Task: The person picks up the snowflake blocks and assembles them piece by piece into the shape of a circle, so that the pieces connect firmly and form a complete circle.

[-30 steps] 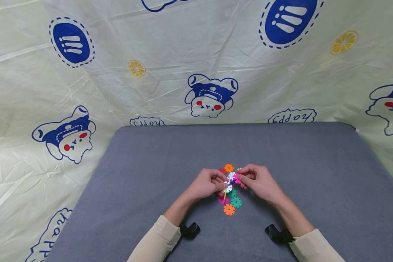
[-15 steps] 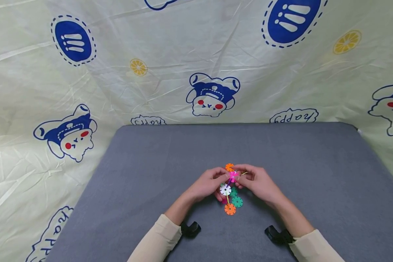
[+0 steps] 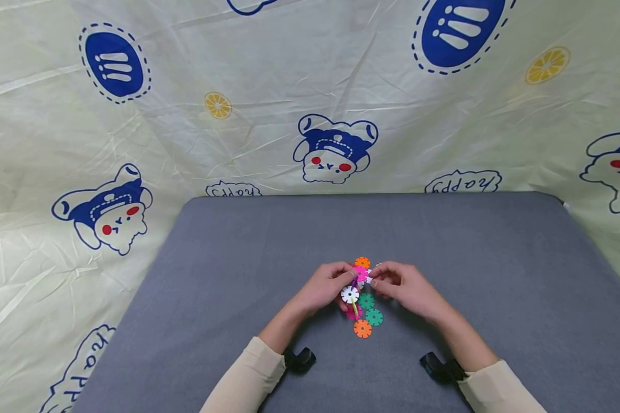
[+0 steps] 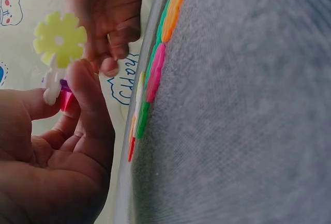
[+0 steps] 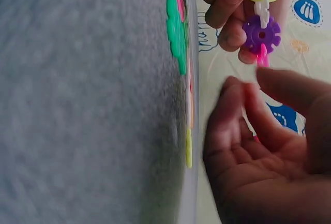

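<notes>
Seemingly plastic backdrop (image 3: 268, 63), grey table (image 3: 268, 235).

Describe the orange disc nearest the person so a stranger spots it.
On the grey table, find the left hand and right hand. Below their gap in the head view lies the orange disc, lowest of all. The green disc beside it differs in colour; the second orange disc lies farther away.

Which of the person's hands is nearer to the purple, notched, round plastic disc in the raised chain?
Left. The left hand holds the plastic chain, close beside the purple disc; the right hand is apart from the disc, to its right.
</notes>
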The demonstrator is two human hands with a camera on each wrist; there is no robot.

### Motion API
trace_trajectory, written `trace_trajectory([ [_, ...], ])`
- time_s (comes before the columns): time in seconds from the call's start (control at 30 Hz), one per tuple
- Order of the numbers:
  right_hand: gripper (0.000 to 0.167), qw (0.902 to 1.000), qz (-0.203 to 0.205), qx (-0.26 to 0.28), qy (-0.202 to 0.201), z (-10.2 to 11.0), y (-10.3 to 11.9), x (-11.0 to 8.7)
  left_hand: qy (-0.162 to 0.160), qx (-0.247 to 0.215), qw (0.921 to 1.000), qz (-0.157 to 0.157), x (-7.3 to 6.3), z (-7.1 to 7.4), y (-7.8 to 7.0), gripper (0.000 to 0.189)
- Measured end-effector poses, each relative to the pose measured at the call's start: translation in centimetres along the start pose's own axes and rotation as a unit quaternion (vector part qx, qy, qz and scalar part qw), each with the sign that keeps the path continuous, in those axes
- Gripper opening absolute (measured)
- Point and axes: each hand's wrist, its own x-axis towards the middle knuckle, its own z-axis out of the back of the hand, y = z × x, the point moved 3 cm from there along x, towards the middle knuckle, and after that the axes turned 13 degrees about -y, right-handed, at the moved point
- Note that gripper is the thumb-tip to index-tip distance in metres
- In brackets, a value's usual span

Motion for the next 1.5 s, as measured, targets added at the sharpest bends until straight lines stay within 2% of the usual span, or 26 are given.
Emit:
trace_trajectory([
  [0.13, 0.022, 0.9951, 0.044, -0.072, 0.052, 0.1, -0.5, 0.0, -0.018, 0.011, 0.9997, -0.008, 0.0, 0.2, -0.1, 0.024],
  [0.37, 0.031, 0.9766, 0.096, -0.126, 0.146, -0.1, -0.6, -0.4, -0.033, 0.024, 0.9991, -0.013, 0.2, 0.3, -0.1, 0.024],
  [0.5, 0.029, 0.9655, 0.123, -0.156, 0.168, -0.2, -0.6, -0.5, -0.035, 0.035, 0.9986, -0.017, 0.2, 0.4, 0.0, 0.023],
  [0.6, 0.025, 0.9617, 0.123, -0.169, 0.176, -0.2, -0.7, -0.6, -0.04, 0.051, 0.9976, -0.026, 0.2, 0.4, 0.0, 0.022],
  [0.7, 0.024, 0.9612, 0.117, -0.174, 0.18, -0.2, -0.7, -0.6, -0.046, 0.056, 0.997, -0.028, 0.2, 0.4, 0.1, 0.021],
  [0.8, 0.024, 0.965, 0.097, -0.162, 0.181, -0.2, -0.7, -0.6, -0.052, 0.061, 0.9963, -0.03, 0.2, 0.4, 0.1, 0.021],
  [0.97, 0.019, 0.9771, 0.075, -0.115, 0.163, 0.0, -0.8, -0.5, -0.061, 0.078, 0.9944, -0.036, 0.2, 0.3, 0.0, 0.02],
  [1.13, 0.019, 0.9869, 0.078, -0.087, 0.111, 0.4, -0.6, -0.3, -0.057, 0.08, 0.9946, -0.035, 0.2, 0.3, 0.0, 0.02],
  [1.33, 0.015, 0.9929, 0.085, -0.069, 0.047, 1.0, -0.2, -0.2, -0.053, 0.078, 0.9949, -0.033, 0.2, 0.3, 0.1, 0.019],
  [1.5, 0.015, 0.9937, 0.087, -0.07, -0.016, 1.4, 0.0, -0.1, -0.05, 0.081, 0.9949, -0.032, 0.2, 0.2, 0.1, 0.018],
])
